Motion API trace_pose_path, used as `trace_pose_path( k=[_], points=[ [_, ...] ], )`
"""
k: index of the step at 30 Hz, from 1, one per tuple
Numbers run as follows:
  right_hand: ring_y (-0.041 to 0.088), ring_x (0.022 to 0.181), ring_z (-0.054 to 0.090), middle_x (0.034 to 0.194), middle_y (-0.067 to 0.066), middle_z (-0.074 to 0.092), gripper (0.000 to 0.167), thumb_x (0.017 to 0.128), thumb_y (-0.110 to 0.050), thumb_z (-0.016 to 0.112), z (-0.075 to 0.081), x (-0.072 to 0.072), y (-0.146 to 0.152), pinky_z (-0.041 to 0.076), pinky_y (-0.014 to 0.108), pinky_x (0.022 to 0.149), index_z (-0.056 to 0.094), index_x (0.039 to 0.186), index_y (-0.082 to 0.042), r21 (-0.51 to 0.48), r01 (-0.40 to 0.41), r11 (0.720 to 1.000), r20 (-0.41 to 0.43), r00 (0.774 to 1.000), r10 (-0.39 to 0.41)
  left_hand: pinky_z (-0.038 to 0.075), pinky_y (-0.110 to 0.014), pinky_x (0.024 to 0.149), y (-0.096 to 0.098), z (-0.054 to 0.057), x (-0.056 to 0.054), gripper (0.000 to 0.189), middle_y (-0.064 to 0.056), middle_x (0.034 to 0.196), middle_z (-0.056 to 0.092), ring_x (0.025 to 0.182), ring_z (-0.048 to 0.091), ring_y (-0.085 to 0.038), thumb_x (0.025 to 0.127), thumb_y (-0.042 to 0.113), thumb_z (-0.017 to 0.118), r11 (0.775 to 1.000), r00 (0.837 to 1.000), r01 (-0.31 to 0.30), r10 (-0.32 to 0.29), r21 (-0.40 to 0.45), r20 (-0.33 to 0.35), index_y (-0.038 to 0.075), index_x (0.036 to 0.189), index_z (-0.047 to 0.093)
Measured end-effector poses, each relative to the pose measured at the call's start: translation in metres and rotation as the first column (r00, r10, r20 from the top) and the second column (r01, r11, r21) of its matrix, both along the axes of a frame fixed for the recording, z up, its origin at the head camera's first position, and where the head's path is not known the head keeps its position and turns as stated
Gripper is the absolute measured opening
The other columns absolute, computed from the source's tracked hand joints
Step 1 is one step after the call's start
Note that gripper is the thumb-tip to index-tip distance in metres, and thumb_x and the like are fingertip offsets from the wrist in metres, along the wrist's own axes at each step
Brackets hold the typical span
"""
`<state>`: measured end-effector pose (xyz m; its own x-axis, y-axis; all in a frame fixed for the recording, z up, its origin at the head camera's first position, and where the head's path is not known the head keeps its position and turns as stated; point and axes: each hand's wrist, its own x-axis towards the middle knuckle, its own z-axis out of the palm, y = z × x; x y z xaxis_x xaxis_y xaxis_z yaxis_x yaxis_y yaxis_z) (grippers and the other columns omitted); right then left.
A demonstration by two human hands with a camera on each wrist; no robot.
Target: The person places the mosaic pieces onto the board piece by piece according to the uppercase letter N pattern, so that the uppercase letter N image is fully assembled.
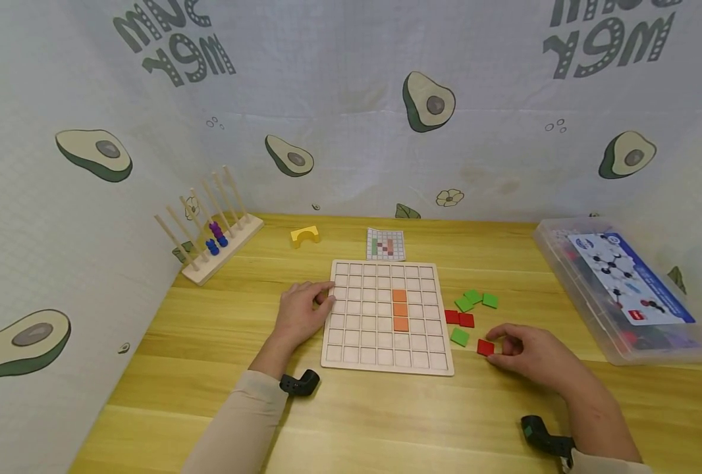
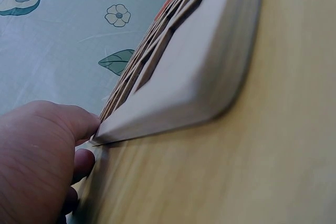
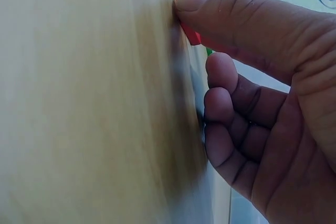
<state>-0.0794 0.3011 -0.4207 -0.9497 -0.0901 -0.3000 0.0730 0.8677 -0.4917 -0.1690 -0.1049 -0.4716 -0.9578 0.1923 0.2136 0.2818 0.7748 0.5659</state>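
Note:
The wooden grid board [image 1: 386,370] lies flat, with three orange square tiles [image 1: 400,309] in one column. At its left edge, my left hand [image 1: 300,313] holds the board by thumb and index finger; the left wrist view shows the hand [image 2: 42,156] at the board's rim [image 2: 157,124]. To the right of the board, my right hand [image 1: 531,355] pinches a red square tile [image 1: 485,347] between thumb and index finger. In the right wrist view the thumb rests on this red tile [image 3: 193,34]; the index finger is mostly hidden. The other right fingers are curled.
Green tiles [image 1: 472,297] and two red tiles [image 1: 466,320] lie right of the board. Behind it are a pattern card [image 1: 385,245] and a yellow arch block [image 1: 305,236]. A peg rack [image 1: 223,253] stands left, a clear plastic box [image 1: 608,342] right.

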Motion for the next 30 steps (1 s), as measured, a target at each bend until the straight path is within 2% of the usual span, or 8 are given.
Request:
trace_pose_path(
  k=[24, 30],
  points=[
    [0.018, 0.075, 0.048, 0.085, 0.002, 0.054, 0.032, 0.089, -0.029, 0.079, -0.001, -0.002, 0.0, 0.037, 0.027, 0.061, 0.069, 0.114, -0.01, -0.013, 0.033, 0.999, 0.027, 0.999, -0.032, 0.036, -0.037, 0.081, 0.0, -0.002, -0.001, 0.031, 0.004, 0.083, 0.064, 0.084, 0.053, -0.019, 0.098, 0.029, 0.067, 1.0, 1.0, 0.001, -0.001, -0.004, -0.007, 0.018, 0.126, 0.073],
    [0.015, 0.071, 0.048, 0.082, 0.0, 0.054, 0.028, 0.089, -0.029, 0.079, 0.005, -0.003, -0.01, 0.037, 0.025, 0.059, 0.07, 0.109, -0.012, -0.036, -0.027, 0.999, -0.047, 0.999, 0.025, 0.036, -0.036, 0.08, 0.0, -0.002, 0.0, 0.031, 0.003, 0.083, 0.064, 0.085, 0.053, -0.019, 0.097, 0.029, 0.067, 1.0, 1.0, 0.004, -0.004, 0.001, -0.01, 0.018, 0.126, 0.073]
  ],
)
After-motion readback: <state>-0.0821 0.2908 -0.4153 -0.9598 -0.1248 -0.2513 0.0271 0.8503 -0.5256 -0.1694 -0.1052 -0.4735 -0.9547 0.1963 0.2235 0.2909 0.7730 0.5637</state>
